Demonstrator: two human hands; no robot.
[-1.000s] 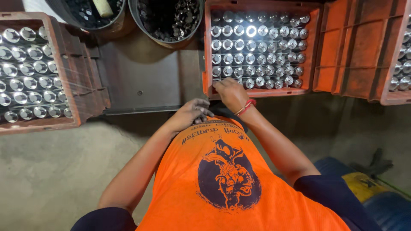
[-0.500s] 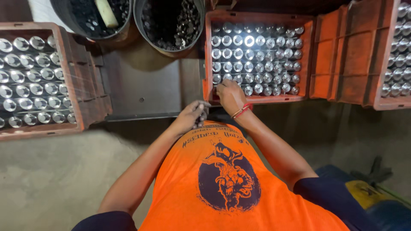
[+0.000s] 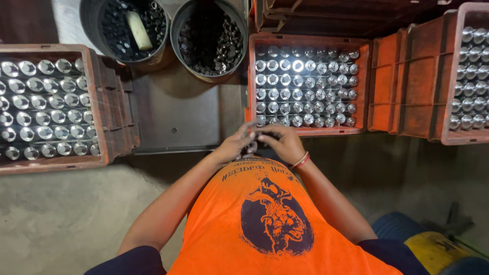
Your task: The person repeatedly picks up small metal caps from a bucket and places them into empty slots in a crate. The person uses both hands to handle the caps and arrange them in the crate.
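The left hand (image 3: 232, 147) and the right hand (image 3: 282, 142) are close together in front of the orange shirt, pinched on a small dark part (image 3: 253, 147) I can hardly see. It sits just by the near rim of the middle orange crate (image 3: 305, 131) of shiny metal caps. If the fingers slip, I think the part could drop to the floor (image 3: 61, 219), because nothing is under the hands.

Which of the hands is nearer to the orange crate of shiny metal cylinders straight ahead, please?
Right. The right hand sits just below the orange crate; the left hand lies further left.
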